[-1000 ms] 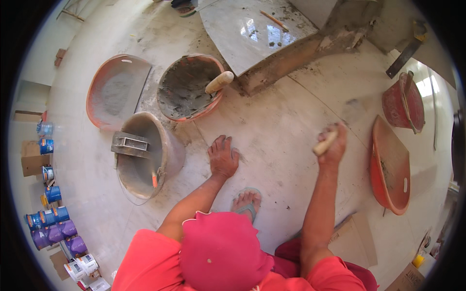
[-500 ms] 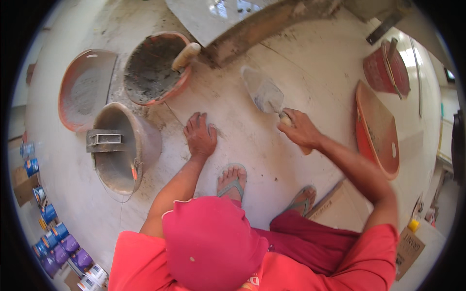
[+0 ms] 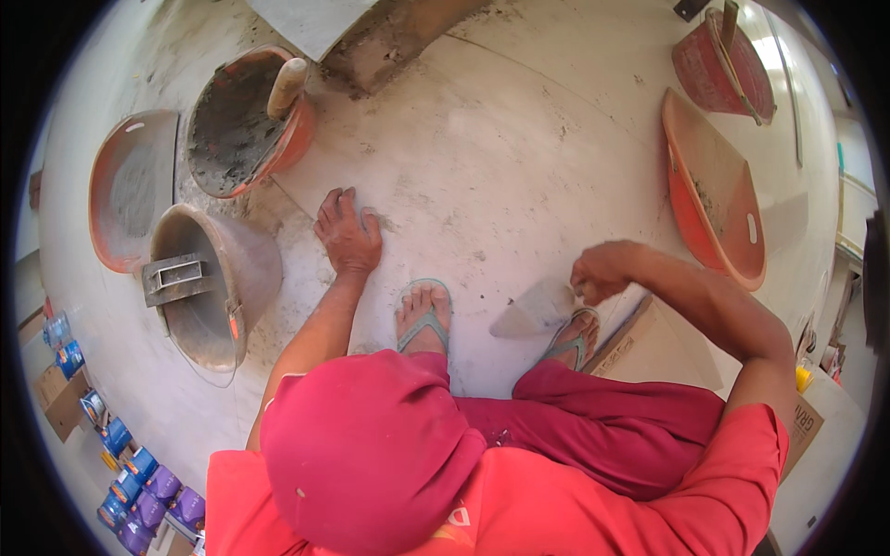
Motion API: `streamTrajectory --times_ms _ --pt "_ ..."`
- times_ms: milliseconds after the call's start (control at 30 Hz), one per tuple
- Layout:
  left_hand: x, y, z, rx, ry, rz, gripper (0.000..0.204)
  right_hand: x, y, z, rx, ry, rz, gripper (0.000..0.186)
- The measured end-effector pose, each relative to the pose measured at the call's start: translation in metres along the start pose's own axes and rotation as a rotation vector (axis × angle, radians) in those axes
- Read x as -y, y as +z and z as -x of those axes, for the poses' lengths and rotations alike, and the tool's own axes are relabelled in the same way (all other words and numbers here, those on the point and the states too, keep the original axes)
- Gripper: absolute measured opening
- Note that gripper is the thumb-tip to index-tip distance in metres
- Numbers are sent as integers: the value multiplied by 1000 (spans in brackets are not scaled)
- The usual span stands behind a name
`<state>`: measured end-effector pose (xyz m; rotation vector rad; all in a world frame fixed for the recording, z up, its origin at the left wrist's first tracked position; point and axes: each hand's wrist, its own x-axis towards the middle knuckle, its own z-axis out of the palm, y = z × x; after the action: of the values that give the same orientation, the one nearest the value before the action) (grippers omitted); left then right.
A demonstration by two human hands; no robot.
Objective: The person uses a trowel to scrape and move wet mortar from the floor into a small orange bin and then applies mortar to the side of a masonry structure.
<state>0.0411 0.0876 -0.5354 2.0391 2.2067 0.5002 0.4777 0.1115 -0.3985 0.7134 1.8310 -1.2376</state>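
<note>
My left hand [image 3: 349,236] rests on the dusty tiled floor [image 3: 501,148], fingers spread. My right hand [image 3: 603,271] grips a trowel, its pale blade [image 3: 527,311] low over the floor beside my right foot [image 3: 570,341]; its handle is mostly hidden. Up and left of my left hand, an orange tub [image 3: 289,139] holds dark grey mortar and a tool with a wooden handle [image 3: 286,85]. A grey bucket [image 3: 248,264] stands left of that hand, a metal tool [image 3: 174,280] lying across its mouth.
An orange scoop tray [image 3: 111,199] lies far left, another [image 3: 709,199] at right behind a cardboard sheet [image 3: 667,343]. A red bucket [image 3: 705,65] stands back right. A pale slab [image 3: 306,18] is at the top; stacked cans [image 3: 148,491] line the lower left.
My right hand has swung the trowel from out over the upper floor down and back toward my right foot. My left hand stays on the floor while the view shifts.
</note>
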Motion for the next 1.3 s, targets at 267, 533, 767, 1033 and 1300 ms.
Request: streamTrajectory --times_ms 267,533,767,1033,1300 --pt "4 0 2 -5 -14 18 50 -18 -74 9 -62 97 -146 34" --pt "1 1 0 11 -19 -15 52 -22 -79 -37 7 -7 -68 35" --pt "5 1 1 -24 21 -7 51 1 -133 -27 -330 -34 -124 28" --pt "5 5 0 -27 36 -11 49 -17 -98 -65 -442 -145 104 28" --pt "2 6 1 -60 59 -53 47 -12 -95 -60 -497 -105 168 23"
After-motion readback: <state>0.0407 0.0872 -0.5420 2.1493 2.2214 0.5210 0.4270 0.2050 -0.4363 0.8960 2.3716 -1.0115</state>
